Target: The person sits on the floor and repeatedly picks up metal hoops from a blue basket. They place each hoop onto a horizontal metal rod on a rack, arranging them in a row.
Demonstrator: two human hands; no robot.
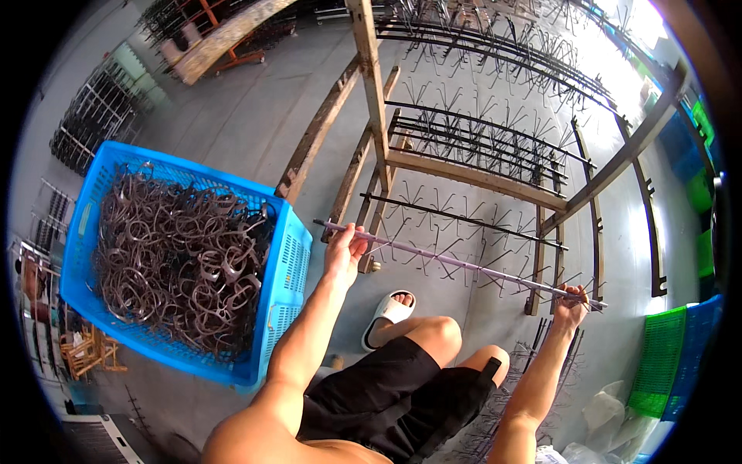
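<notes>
A long purplish rod [448,260] with thin wire hooks sticking out along it stretches across in front of me, tilted down to the right. My left hand [344,246] is closed around it near its dark left end. Close to the other end, my right hand [570,304] grips the same rod. To the left of my left arm stands a blue plastic crate [290,255], heaped with dark brown, glossy curved loops [185,263] whose kind I cannot make out. The hooks I can see on the held rod carry nothing.
Ahead stands a worn wooden-and-metal rack [471,178] bearing several dark hooked rods [464,127]. Green crates [655,359] and blue crates [696,356] are stacked at the right. More hooked rods [533,363] lie low beside my right forearm, near clear plastic bags [607,410].
</notes>
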